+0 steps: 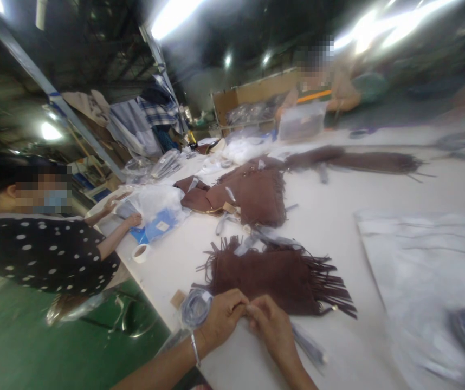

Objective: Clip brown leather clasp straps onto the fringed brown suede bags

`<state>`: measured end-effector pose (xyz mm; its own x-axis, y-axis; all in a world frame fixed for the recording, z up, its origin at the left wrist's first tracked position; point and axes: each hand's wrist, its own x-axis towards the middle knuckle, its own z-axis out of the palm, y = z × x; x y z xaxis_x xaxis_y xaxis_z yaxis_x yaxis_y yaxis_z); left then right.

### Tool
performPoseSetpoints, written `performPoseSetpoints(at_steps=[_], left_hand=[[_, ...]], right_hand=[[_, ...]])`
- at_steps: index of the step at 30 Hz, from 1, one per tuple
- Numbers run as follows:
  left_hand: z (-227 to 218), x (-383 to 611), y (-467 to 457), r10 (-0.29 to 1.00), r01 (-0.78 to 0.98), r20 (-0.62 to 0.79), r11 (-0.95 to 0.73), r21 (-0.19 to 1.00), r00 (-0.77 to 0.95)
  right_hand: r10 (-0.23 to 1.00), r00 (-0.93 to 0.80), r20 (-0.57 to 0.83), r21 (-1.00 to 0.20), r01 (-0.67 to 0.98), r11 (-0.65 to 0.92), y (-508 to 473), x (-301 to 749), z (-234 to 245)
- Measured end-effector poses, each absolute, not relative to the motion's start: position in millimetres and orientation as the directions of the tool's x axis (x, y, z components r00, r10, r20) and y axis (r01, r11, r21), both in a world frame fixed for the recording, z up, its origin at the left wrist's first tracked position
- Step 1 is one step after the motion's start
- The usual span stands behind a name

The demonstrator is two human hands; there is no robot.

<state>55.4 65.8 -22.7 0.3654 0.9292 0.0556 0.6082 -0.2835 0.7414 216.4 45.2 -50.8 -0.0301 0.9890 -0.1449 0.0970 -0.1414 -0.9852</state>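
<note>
Adjoining left hand (221, 319), right hand (273, 326), fringed bag (275, 276)

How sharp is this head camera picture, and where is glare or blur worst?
Head view: ceiling lights flare into white streaks along the top; plastic sheet at right smears with blur; brown fringed bag, left hand and right hand are soft but readable.

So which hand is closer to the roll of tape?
Left. The left hand sits right of and below the roll of tape; the right hand lies farther right, beyond the left.
</note>
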Motion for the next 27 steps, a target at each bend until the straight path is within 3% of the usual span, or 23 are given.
performPoseSetpoints(at_steps=[8,27], left_hand=[[-24.8,53.2,64.9,0.945,0.616,0.047,-0.248,0.748,0.324],[-26.2,50.4,64.7,0.917,0.607,0.077,-0.320,0.728,0.391]], right_hand=[[0.991,0.041,-0.124,-0.974,0.184,-0.129,39.8,209.3,-54.2],[0.982,-0.094,-0.165,-0.973,0.181,-0.147,47.3,220.9,-48.7]])
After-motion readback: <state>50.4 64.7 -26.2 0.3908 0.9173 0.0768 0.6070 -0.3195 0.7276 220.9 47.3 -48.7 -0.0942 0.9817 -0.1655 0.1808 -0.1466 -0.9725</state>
